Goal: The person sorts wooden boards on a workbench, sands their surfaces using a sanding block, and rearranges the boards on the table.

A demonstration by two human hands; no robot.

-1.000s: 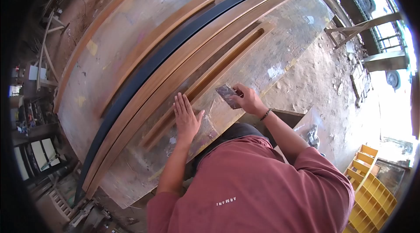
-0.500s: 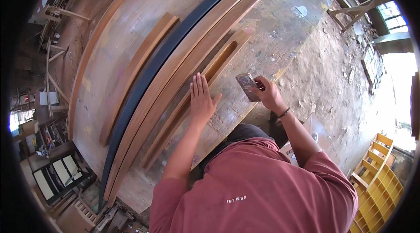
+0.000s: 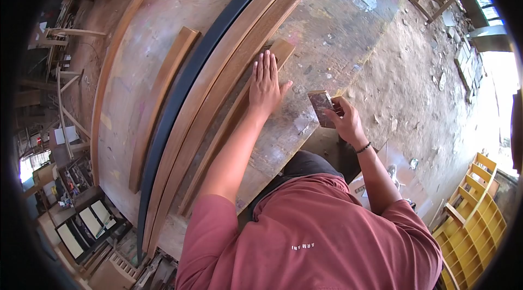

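My left hand [image 3: 265,87] lies flat, fingers stretched and thumb apart, on the upper part of a narrow wooden piece [image 3: 222,136]. That piece has a long slot, which my hand now largely covers. In my right hand [image 3: 348,122], a small rectangular sanding block [image 3: 320,107] with a mottled dark-brown face is gripped between thumb and fingers. It is held above the table's near edge, apart from the wood. Two long wooden strips [image 3: 204,80] lie side by side just left of the slotted piece.
A dark blue-black strip [image 3: 188,80], a shorter wooden strip [image 3: 166,105] and another long strip [image 3: 107,72] lie farther across the paint-stained table [image 3: 348,28]. A yellow slatted frame [image 3: 471,208] stands at lower right. Rubble [image 3: 440,80] lies on the dirt floor.
My left hand has slid up along the slotted piece toward its far end, covering the slot. My right hand still holds the sanding block, and the view has shifted slightly.
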